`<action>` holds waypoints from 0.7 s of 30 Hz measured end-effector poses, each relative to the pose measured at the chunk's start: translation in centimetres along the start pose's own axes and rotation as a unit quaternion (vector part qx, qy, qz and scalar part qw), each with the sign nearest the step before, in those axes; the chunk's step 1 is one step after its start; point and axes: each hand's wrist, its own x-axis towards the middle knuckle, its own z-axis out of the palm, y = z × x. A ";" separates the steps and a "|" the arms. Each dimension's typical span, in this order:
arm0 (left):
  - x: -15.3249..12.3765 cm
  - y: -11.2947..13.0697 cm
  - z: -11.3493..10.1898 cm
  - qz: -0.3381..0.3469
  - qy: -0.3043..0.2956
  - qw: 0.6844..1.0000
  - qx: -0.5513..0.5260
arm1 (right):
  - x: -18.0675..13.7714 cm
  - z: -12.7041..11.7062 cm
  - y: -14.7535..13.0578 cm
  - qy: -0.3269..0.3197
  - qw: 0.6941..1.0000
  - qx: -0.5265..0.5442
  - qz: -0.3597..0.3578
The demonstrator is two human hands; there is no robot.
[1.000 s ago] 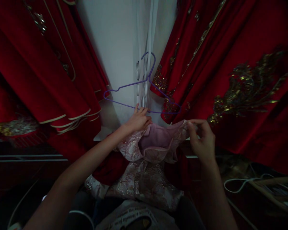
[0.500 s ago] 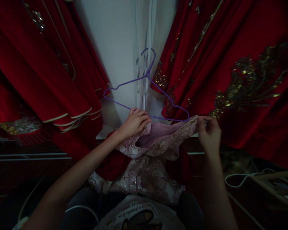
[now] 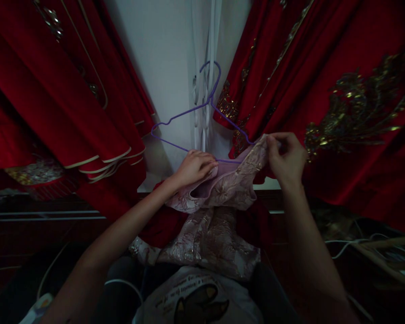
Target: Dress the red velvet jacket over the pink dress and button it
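Note:
A pale pink brocade dress (image 3: 219, 243) with metallic flower patterning lies across my lap, its neckline lifted toward a purple wire hanger (image 3: 185, 111). My right hand (image 3: 288, 157) pinches one shoulder of the dress, which is drawn up over the hanger's right end and hides that tip. My left hand (image 3: 197, 167) is closed at the hanger's bottom bar and the other side of the neckline; the exact grip under its fingers is partly hidden. The hanger's left end is bare, and its hook points up in front of hanging white straps.
Red garments with gold trim hang on the left (image 3: 70, 103) and right (image 3: 340, 135). Between them is a pale wall (image 3: 162, 54) with white straps (image 3: 204, 40). White cables (image 3: 344, 245) and a wooden-edged frame (image 3: 381, 263) lie at lower right.
My right hand has moved up and slightly left, raising the dress shoulder over the hanger's right end. My left hand and the hanger have shifted slightly right.

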 end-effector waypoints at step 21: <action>-9.1 -10.4 -7.8 -0.265 0.400 0.877 -0.037 | 2.3 1.7 -1.9 -0.162 0.985 -0.023 -0.063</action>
